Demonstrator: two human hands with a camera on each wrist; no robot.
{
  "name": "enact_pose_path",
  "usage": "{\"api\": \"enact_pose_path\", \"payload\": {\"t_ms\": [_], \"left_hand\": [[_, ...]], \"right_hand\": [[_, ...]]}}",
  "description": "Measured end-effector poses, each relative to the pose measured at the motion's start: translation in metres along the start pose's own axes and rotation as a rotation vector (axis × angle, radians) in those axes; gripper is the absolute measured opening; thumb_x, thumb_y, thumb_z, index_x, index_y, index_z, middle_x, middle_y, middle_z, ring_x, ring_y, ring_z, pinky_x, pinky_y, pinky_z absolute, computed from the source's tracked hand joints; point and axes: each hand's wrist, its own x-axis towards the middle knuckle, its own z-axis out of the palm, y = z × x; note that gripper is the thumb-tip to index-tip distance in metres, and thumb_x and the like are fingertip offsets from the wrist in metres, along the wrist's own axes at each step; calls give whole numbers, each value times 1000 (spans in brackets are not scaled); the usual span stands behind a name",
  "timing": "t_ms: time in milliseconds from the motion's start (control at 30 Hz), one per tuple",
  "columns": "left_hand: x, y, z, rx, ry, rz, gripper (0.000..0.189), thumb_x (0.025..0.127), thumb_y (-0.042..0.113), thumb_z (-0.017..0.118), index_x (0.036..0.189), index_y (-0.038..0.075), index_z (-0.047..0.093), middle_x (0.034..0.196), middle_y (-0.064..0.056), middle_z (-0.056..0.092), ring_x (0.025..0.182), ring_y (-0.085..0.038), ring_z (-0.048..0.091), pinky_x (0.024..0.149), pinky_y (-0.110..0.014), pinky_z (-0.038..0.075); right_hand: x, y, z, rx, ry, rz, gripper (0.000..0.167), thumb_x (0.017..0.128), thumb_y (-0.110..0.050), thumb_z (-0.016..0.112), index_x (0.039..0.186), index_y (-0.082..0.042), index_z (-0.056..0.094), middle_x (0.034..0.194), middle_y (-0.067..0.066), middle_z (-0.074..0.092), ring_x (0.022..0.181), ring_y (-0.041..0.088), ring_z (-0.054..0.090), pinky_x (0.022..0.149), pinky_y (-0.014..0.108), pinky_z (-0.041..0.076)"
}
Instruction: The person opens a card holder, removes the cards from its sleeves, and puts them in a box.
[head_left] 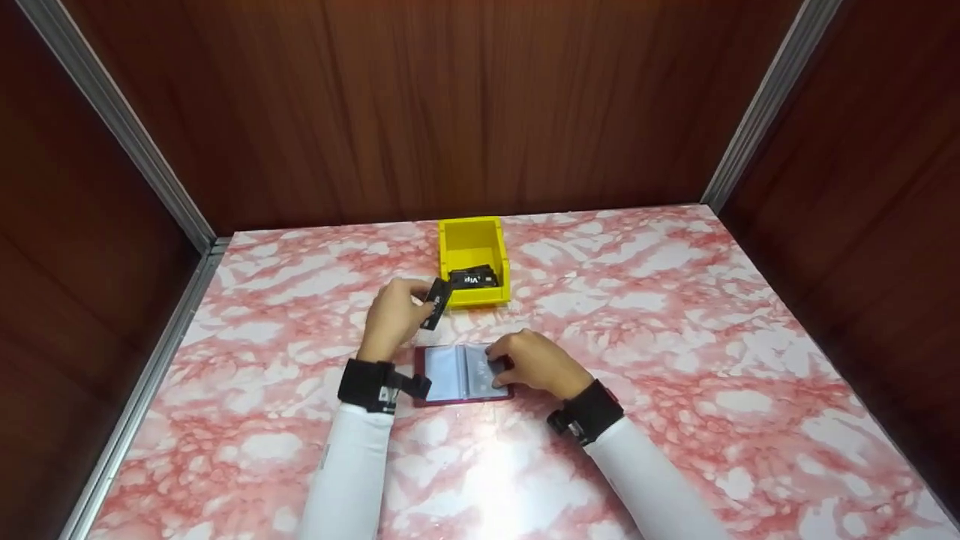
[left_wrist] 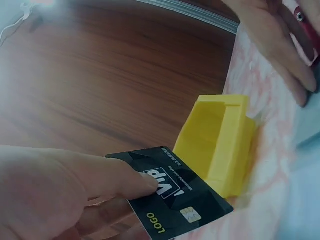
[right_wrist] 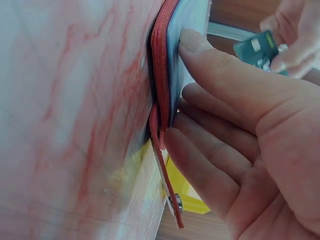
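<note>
In the head view my left hand (head_left: 396, 315) pinches a black VIP card (head_left: 436, 304) beside the front of a yellow bin (head_left: 480, 296). The left wrist view shows the thumb across the face of this card (left_wrist: 175, 200), which bears a chip and a logo. Below the bin lies an open red card holder (head_left: 442, 375) with clear sleeves. My right hand (head_left: 538, 362) touches its right-hand page, thumb and fingers apart. A dark card with pale lettering shows faintly through that sleeve. In the right wrist view the thumb (right_wrist: 210, 57) rests on the page.
Several black VIP cards (head_left: 474, 278) lie in the yellow bin. A red strap with a metal snap (right_wrist: 172, 197) hangs off the holder's edge. Brown wood-look panels (head_left: 480, 112) rise behind and beside the pink-and-white marbled table (head_left: 637, 300).
</note>
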Motion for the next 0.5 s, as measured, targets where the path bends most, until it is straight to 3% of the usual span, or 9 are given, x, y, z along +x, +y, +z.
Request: {"api": "enact_pose_path", "payload": {"t_ms": [233, 500], "left_hand": [[30, 33, -8, 131, -1, 72, 26, 96, 10, 76, 122, 9, 82, 111, -12, 83, 105, -32, 73, 93, -47, 57], [59, 53, -11, 250, -17, 155, 24, 100, 11, 76, 123, 7, 80, 120, -14, 81, 113, -34, 73, 105, -50, 60]], "right_hand": [[-2, 2, 2, 3, -11, 9, 36, 86, -17, 93, 120, -11, 83, 113, 6, 84, 96, 17, 74, 96, 42, 65], [0, 0, 1, 5, -6, 8, 36, 87, -17, 93, 120, -11, 83, 114, 7, 84, 95, 18, 74, 96, 41, 65]]}}
